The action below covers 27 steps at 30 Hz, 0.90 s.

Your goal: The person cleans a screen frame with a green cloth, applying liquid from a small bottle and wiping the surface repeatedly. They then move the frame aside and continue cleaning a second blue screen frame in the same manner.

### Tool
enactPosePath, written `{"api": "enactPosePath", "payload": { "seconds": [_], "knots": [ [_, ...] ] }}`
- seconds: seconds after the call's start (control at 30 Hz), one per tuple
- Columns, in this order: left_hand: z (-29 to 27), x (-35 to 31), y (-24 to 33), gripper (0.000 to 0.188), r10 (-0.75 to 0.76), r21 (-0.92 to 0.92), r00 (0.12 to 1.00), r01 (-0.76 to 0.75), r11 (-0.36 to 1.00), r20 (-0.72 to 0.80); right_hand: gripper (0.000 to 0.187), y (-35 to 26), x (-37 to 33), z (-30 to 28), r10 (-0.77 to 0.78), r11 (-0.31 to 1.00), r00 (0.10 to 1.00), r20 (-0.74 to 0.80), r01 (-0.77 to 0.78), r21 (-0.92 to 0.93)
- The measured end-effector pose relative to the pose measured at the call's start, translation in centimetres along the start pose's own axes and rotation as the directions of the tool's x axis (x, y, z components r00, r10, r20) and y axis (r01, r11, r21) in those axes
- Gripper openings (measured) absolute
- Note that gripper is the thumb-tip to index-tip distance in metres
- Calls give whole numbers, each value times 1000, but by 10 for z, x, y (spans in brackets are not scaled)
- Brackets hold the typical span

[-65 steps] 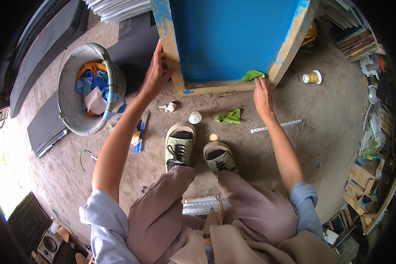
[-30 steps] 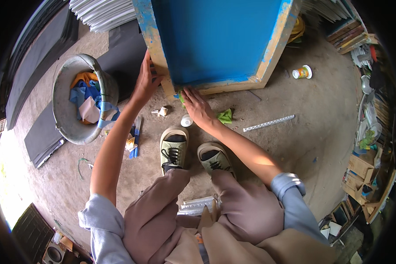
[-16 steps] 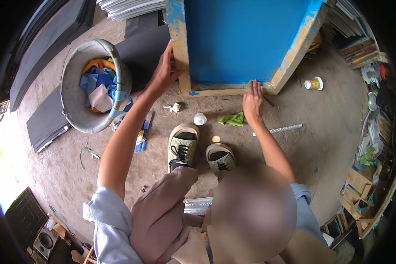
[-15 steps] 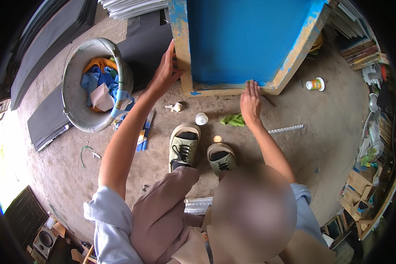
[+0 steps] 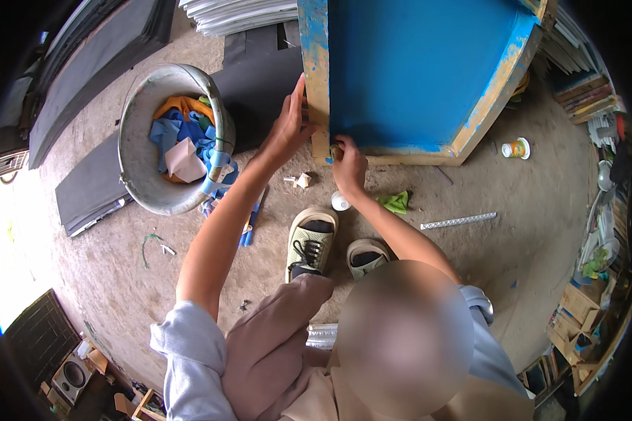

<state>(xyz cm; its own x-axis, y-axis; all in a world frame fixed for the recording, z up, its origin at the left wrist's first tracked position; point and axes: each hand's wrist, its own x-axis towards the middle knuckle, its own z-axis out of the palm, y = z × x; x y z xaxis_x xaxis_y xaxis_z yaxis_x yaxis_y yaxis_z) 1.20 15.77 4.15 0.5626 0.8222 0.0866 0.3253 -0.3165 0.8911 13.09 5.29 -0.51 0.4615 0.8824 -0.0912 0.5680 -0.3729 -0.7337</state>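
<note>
A wooden frame (image 5: 317,91) with a blue sheet (image 5: 414,77) stretched across it stands in front of me, its bare wood spotted with blue paint. My left hand (image 5: 285,133) holds the frame's left side, index finger stretched up along the outer edge and thumb against the wood. At the lower left corner is my right hand (image 5: 349,165), its fingers curled and pressed together at the bottom rail. A small dull-coloured bit shows at its fingertips, too small to name. Below it on the floor sit a white cup (image 5: 340,201) and a green cloth (image 5: 395,202).
A metal bucket (image 5: 128,165) of coloured rags stands left, near dark flat sheets (image 5: 84,182). A white patterned strip (image 5: 458,220) and a small yellow-labelled tub (image 5: 516,149) lie right. My shoes (image 5: 311,245) are close below the frame. Cluttered shelves (image 5: 576,309) line the right side.
My right hand has moved left along the bottom rail to the lower left corner, its straight fingers now curled in. My left hand stays at the frame's left side. The whole view has shifted slightly.
</note>
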Motion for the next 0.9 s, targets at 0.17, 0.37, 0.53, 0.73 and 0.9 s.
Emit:
{"api": "enactPosePath", "payload": {
  "seconds": [0.17,0.37,0.53,0.73,0.9],
  "knots": [
    [-1,-2,8,95,0,20,1000,0,1000,-1,16,-7,24,4,438,758,896,71,-411,506],
    [3,-2,-4,95,-13,54,1000,14,998,-20,25,-61,56,-13,450,310,877,167,-329,892],
    [0,-2,1,93,-83,-18,996,83,996,11,22,-74,39,-20,159,732,977,-140,-21,681],
    [-6,22,38,64,-136,-279,984,99,955,-118,15,-30,31,-10,5,915,960,-279,108,389],
    [-12,27,39,67,-80,-93,974,62,994,-213,14,-78,72,-23,9,826,955,-296,159,540]
  ]
}}
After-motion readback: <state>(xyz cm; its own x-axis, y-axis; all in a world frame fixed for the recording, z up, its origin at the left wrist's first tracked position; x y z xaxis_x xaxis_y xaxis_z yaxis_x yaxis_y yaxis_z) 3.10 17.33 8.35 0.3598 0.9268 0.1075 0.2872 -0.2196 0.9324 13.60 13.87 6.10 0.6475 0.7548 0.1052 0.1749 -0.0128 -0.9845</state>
